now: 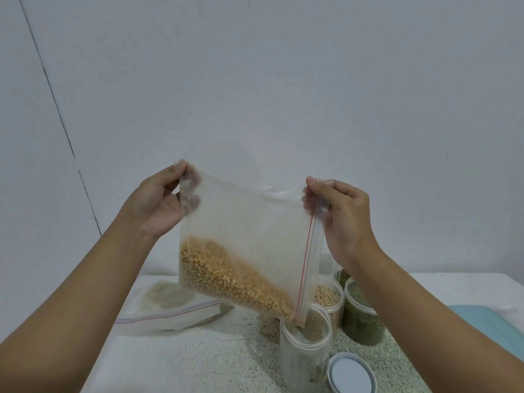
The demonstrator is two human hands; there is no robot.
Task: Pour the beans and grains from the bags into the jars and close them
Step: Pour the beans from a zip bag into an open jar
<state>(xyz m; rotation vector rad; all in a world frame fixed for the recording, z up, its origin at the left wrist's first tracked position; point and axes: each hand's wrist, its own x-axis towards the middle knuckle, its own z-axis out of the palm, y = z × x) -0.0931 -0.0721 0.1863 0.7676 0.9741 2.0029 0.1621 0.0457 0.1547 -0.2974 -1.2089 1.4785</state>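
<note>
I hold a clear zip bag of yellow kernels up in the air, tilted. My left hand pinches its upper left corner. My right hand pinches the corner by the red zip strip. The bag's lowest corner, at the zip end, sits in the mouth of an open clear jar. The kernels lie heaped along the bag's lower edge. A grey-rimmed lid lies on the table right of this jar.
Behind the open jar stand a jar of pale beans and a jar of green grains. An empty zip bag lies flat at the left on the speckled table. A light blue sheet lies at the right.
</note>
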